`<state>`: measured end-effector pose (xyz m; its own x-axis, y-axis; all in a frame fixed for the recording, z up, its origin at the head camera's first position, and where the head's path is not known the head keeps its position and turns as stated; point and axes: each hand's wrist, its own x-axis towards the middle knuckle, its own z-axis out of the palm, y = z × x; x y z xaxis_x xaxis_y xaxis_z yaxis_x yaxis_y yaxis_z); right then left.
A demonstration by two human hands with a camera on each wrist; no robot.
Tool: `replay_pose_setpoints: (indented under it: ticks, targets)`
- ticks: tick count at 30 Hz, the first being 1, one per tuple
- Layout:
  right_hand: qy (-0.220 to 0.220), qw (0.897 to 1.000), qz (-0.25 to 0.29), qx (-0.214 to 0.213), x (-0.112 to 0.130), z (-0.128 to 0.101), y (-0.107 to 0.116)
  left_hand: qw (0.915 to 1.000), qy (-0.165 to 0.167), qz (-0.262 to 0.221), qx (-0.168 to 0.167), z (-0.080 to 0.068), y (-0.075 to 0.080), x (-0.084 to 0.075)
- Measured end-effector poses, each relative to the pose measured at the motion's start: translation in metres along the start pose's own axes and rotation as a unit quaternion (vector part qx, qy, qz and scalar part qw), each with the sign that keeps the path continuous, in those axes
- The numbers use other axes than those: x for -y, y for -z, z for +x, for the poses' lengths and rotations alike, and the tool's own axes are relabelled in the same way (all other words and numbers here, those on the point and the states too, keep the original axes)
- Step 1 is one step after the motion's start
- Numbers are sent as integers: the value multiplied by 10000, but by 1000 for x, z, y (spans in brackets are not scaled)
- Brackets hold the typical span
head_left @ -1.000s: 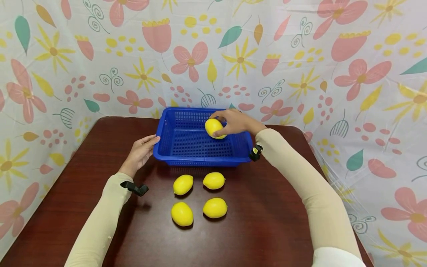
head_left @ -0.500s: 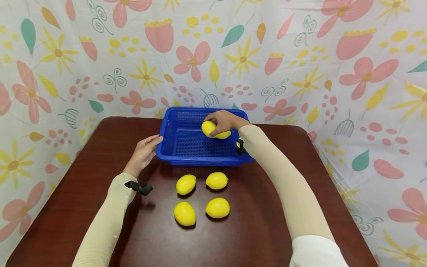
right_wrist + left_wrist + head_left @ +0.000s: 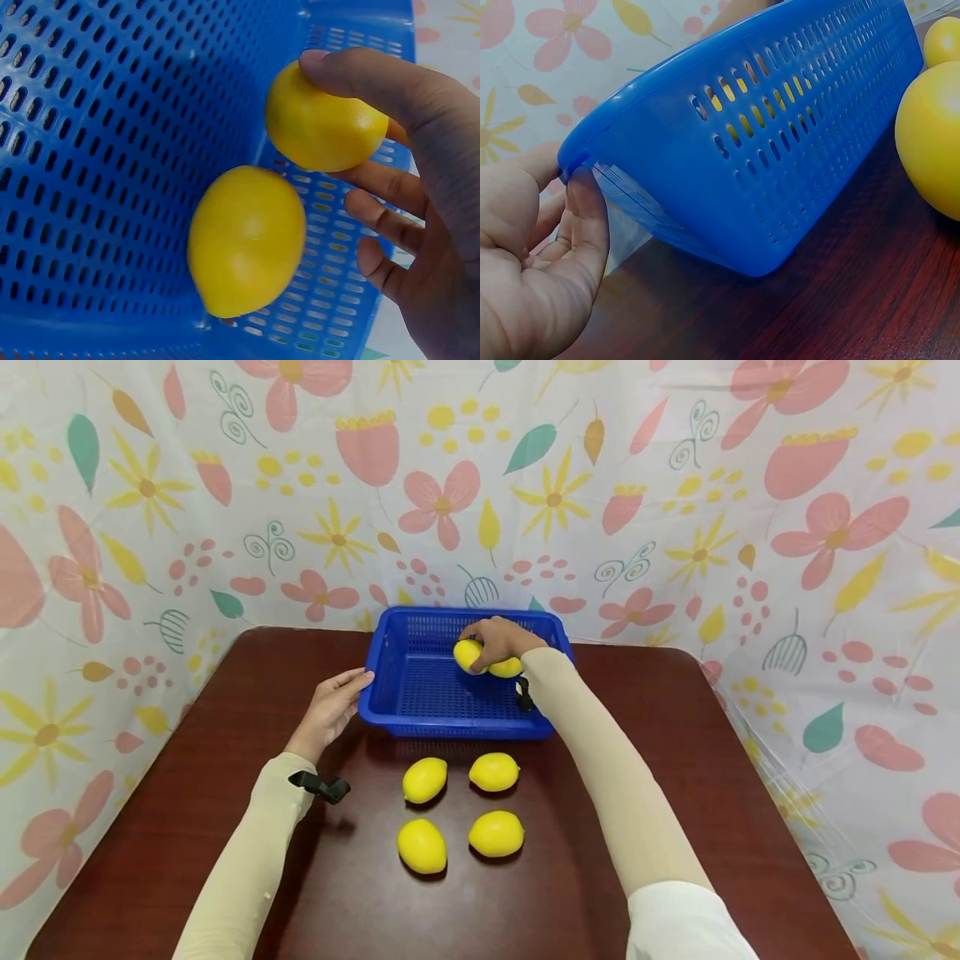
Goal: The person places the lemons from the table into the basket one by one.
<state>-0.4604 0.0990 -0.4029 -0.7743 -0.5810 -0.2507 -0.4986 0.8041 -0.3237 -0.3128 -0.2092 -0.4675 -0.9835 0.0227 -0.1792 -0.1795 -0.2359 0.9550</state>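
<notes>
We see a blue plastic basket [image 3: 420, 693] near the middle of the head view, set toward the far edge of a dark, glossy, wood-grained bench [image 3: 675, 793]. The basket is rectangular with rounded corners, its walls and floor pierced all over by rows of small slots.

Our right hand [image 3: 498, 639] reaches down inside the basket at its far right part. The right wrist view shows the thumb and fingers curled round one smooth, oval yellow lemon [image 3: 322, 124], held against the perforated wall. A second lemon [image 3: 246, 240] lies loose on the basket floor just below it, at the foot of that wall, apart from the fingers.

Our left hand [image 3: 333, 706] rests at the basket's left end. In the left wrist view the thumb [image 3: 517, 176] lies on the rounded rim and the fingers [image 3: 585, 232] stand fairly straight against the wall below it.

We count six lemons in all: two in the basket, four on the bench in front of it, in two rows of two [image 3: 425, 779] [image 3: 494, 772] [image 3: 422, 846] [image 3: 496, 833]. None of the four touches another.

Bare wood lies on both sides of the basket and toward the lower edge of the frame. A floral plastic sheet [image 3: 150, 485] walls the bench at the back and on both sides.
</notes>
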Motion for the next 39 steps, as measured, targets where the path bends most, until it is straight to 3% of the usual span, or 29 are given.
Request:
replay_pose_setpoints:
  ticks: [15,25,30,35,39]
  targets:
    - [-29,9992,-408,35,2,11,-23,10000,12,64,-22,-1,-2,0]
    - [-69,9992,-400,-4,3,-1,-8,10000,18,40,-52,-1,-2,-1]
    - [104,9981,-421,-428,6,-23,9,10000,-1,-8,-36,-1,-2,-1]
    - [15,9895,-402,-1385,15,-59,17,10000,12,-49,-22,-1,-2,-1]
    - [-162,9794,-76,-2014,27,-99,12,9999,103,-70,-53,0,-1,0]
